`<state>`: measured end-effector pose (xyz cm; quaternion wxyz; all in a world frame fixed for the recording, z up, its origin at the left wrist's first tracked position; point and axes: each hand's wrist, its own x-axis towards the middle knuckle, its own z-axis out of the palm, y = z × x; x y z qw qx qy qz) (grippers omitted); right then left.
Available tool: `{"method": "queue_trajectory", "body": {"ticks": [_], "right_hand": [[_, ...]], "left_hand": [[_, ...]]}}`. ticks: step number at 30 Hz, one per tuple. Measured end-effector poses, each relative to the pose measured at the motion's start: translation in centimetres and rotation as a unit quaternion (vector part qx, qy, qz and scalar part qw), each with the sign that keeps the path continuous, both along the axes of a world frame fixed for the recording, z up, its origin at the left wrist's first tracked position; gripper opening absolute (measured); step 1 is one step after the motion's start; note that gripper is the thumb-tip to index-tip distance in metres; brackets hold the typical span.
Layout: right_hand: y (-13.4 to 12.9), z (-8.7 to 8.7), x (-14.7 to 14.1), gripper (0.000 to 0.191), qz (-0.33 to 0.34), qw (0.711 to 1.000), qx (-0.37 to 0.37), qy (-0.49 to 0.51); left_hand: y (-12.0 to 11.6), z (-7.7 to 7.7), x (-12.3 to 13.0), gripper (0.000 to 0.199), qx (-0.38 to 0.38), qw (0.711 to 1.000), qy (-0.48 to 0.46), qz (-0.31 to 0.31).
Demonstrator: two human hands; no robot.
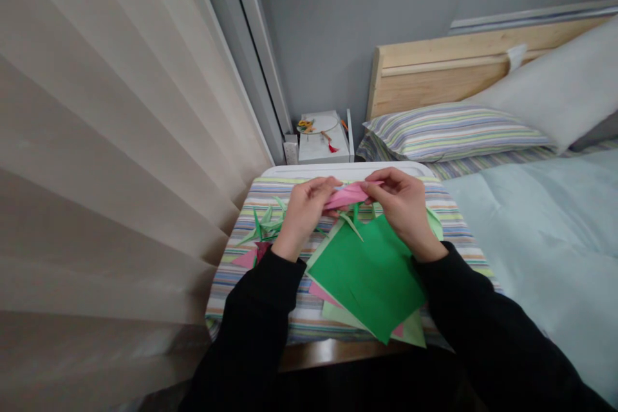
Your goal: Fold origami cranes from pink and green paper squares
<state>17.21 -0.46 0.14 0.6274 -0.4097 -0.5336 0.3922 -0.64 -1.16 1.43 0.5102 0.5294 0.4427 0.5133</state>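
Observation:
Between my two hands is a folded piece of pink paper, held just above the far part of the striped cloth. My left hand pinches its left end. At its right end, my right hand grips it between thumb and fingers. Below them lies a large green paper sheet, with light green and pink sheets partly showing under it. Thin folded green paper pieces lie left of my left hand, and a pink folded piece sits near my left sleeve.
A pale curtain hangs along the left. Behind the table, a white cabinet bears a round fan with a red tassel. On the right is a bed with a striped pillow and a pale blue cover.

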Motion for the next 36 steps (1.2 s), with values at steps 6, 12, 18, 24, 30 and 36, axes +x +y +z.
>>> {"method": "queue_trajectory", "body": {"ticks": [6,12,18,24,30,36], "right_hand": [[0.2,-0.1,-0.3,0.03,-0.024,0.993,0.003,0.114],[-0.6,0.0,-1.3,0.027,0.085,0.993,-0.004,0.084],[-0.9,0.4,-1.1,0.013,0.171,0.985,-0.022,0.031],[-0.7,0.4,-0.6,0.014,0.134,0.987,-0.051,0.076],[-1.1,0.8,-0.5,0.02,0.141,0.988,-0.023,0.066],[-1.4,1.1,-0.5,0.024,0.122,0.992,-0.008,0.022]], "left_hand": [[-0.4,0.3,0.6,0.072,0.017,0.994,-0.106,0.01],[-0.3,-0.4,1.0,0.074,0.135,0.986,-0.066,0.069],[-0.3,-0.1,0.7,0.02,0.171,0.984,-0.004,0.05],[-0.7,0.2,0.6,0.017,0.181,0.983,0.023,-0.004],[-0.4,0.1,0.6,0.02,0.147,0.989,-0.014,0.012],[-0.5,0.3,0.4,0.017,0.151,0.988,-0.003,0.019]]}}
